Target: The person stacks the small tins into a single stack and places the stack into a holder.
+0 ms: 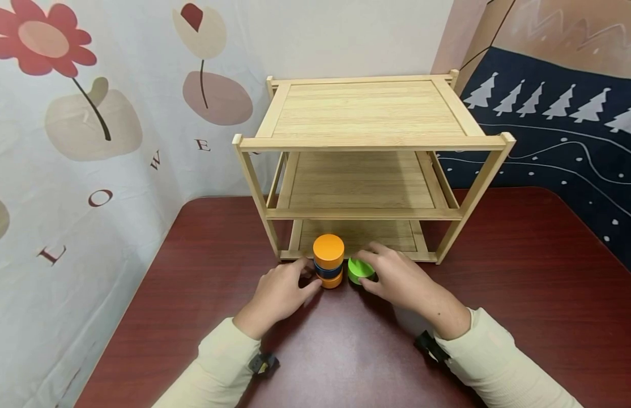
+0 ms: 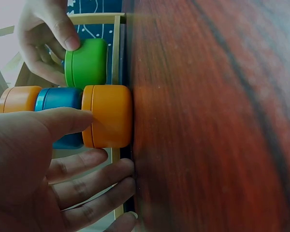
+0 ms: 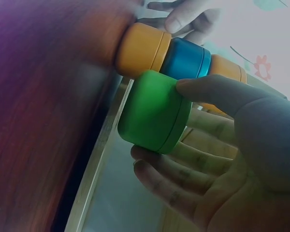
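Note:
Three small round lidded jars form a stack in front of the wooden rack: an orange jar [image 1: 328, 249] on top, a dark blue jar [image 1: 328, 272] in the middle, and another orange jar [image 2: 111, 116] at the bottom. My left hand [image 1: 280, 292] is at the stack's left side. Its thumb touches the bottom jar near the lid seam, while the other fingers extend loosely beside the stack. Just right of the stack, my right hand [image 1: 399, 277] holds a green jar [image 3: 152, 111] between thumb and fingers, upright and close to the table.
A three-tier wooden rack [image 1: 366, 141] stands right behind the jars, its bottom front rail close to them. Dark red tabletop [image 1: 203, 243] extends to both sides. Printed cloths [image 1: 157, 56] hang at the left, back and right.

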`<state>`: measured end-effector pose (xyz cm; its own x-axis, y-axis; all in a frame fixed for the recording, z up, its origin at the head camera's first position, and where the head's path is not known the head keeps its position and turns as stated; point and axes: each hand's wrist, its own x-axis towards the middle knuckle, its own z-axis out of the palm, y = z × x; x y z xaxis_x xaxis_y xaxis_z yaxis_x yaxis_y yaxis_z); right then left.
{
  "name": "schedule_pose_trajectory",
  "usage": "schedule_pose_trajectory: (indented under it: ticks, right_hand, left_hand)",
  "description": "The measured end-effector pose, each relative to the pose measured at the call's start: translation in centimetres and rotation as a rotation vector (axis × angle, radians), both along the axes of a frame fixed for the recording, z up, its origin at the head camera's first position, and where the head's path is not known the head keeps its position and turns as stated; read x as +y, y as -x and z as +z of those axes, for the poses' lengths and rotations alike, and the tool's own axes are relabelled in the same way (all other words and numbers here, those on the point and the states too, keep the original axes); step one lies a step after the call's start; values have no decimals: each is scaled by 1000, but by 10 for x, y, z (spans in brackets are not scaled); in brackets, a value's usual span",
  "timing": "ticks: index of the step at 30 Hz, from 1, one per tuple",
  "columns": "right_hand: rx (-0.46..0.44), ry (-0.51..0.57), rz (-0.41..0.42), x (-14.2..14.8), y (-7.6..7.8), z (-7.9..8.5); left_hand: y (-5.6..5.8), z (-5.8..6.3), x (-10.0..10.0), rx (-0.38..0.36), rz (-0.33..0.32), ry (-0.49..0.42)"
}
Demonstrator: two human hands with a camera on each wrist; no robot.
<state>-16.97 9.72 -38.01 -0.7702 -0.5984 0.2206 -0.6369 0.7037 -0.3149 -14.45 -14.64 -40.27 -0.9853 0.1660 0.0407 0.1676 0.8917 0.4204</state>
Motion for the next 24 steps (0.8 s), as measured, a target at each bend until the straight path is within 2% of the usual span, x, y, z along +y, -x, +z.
schedule_pose_trajectory:
  ticks: [13, 24]
  right_hand:
    - [-1, 11, -4, 0, -2, 3]
    - [54, 46, 7, 1, -3, 4]
  left_hand:
    - [0, 0, 0, 3, -6, -6]
    - [0, -1, 0, -11, -3, -8]
